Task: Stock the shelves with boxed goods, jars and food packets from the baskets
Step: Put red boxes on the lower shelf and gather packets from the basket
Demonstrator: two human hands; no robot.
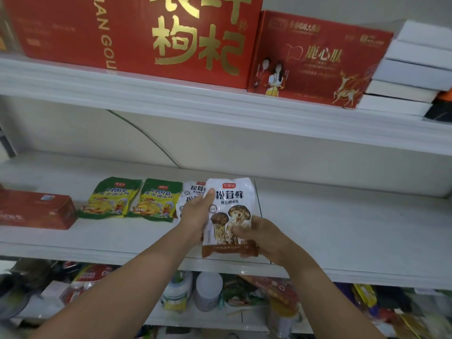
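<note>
A white food packet (232, 199) printed with brown mushrooms stands over the front of the middle shelf (342, 231). My right hand (259, 237) grips its lower right corner, thumb on the front. My left hand (198, 214) holds its left edge, thumb across the print. Behind my left hand a second white mushroom packet (192, 194) lies on the shelf. Left of it lie two green and yellow chicken seasoning packets (110, 199) (156, 200).
A red box (36, 209) sits at the shelf's left end. The top shelf carries a large red carton (146, 33), a smaller red deer box (315, 59) and stacked white boxes (411, 69). Below, jars (208, 289) and mixed packets crowd the lower level.
</note>
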